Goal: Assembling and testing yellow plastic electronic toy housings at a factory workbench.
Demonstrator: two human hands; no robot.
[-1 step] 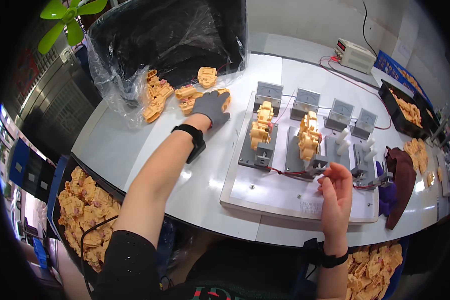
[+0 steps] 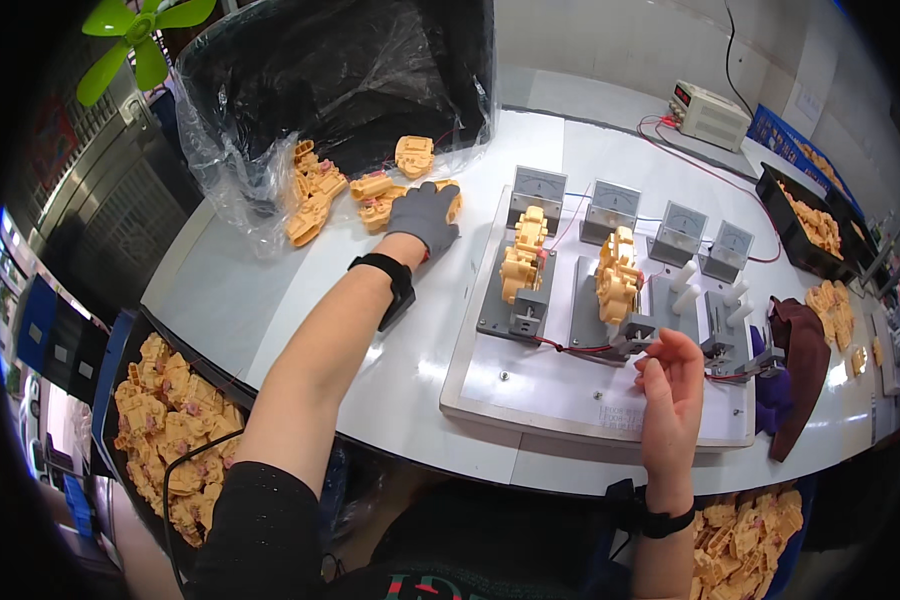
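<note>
My left hand (image 2: 425,216), in a grey glove, reaches far across the white table and closes on an orange plastic part (image 2: 448,200) at the edge of a loose pile of such parts (image 2: 322,190). My bare right hand (image 2: 670,372) rests on the white test board (image 2: 530,385), its fingers pinched at a grey clamp (image 2: 634,331) beside red wires. Two orange parts (image 2: 523,255) (image 2: 617,275) stand clamped in grey fixtures on the board, in front of grey meters (image 2: 538,188).
A black bin with clear plastic lining (image 2: 340,70) stands behind the pile. Crates of orange parts sit at lower left (image 2: 170,430), lower right (image 2: 750,535) and far right (image 2: 810,220). A brown cloth (image 2: 798,365) and a power supply (image 2: 712,112) are at the right.
</note>
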